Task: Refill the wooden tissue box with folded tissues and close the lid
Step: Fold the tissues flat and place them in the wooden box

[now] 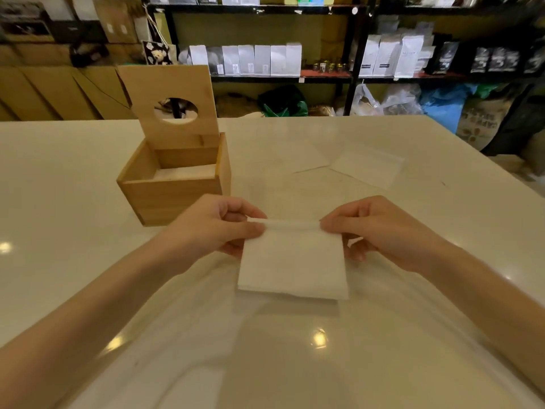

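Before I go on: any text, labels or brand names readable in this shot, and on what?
None can be read for certain.
White pouches on the shelf: small labels, too blurred.
Dark bags on the right shelf: print too small.
Burlap sack: lettering blurred and distorted.
Wooden tissue box and tissue: no text.

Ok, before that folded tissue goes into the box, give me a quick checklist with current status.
1. Lid open and upright: ok.
2. Both hands gripping tissue, left hand and right hand pinching the top fold: ok.
3. Tissue folded flat: ok.
4. Room in wooden box above the stack inside: ok.
5. Loose tissues on table remaining: not ok, still unfolded.
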A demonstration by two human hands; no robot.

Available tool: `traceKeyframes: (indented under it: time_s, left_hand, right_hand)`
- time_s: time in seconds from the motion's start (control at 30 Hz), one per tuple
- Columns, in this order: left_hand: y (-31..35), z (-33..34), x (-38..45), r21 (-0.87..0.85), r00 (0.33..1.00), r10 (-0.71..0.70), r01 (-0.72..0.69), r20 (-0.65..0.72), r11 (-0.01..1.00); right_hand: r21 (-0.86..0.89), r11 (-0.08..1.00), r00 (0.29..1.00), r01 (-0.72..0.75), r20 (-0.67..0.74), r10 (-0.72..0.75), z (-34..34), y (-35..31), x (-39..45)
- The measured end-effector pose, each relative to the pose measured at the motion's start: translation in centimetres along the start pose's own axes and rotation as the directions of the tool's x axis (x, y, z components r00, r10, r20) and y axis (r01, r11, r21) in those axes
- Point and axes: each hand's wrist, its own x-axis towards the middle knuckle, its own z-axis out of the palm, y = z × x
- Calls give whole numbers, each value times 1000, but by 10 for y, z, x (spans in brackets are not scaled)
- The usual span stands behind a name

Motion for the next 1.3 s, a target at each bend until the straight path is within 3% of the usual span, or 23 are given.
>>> traceKeyframes:
  time_s: [0.27,0.5,0.7,0.93,1.17,1.3]
  left_hand:
    - [-13,7,11,33,1000,-25,25,-17,999]
    - [-21,9,16,208,995,69,-53,-67,977]
    - [-21,13,15,320,986,147,-116,-75,940]
    - [-12,9,22,626,978,205,-143,-28,767]
    - [55,9,56,705,916,401,-297,20,643]
    - [88,15,94,759,891,451,-332,57,560]
  right_hand:
    - [-153,988,995,-14,-104,-2,1,9,5]
    - [-192,981,990,12,-134,-38,-2,14,9]
    - [-325,942,980,82,-144,-135,1,20,10]
    - [-651,748,958,130,-113,-265,-7,20,16]
    - [-746,647,979,161,39,-199,-52,-26,37]
    - [-773,615,968,156,-2,-249,-77,-44,58]
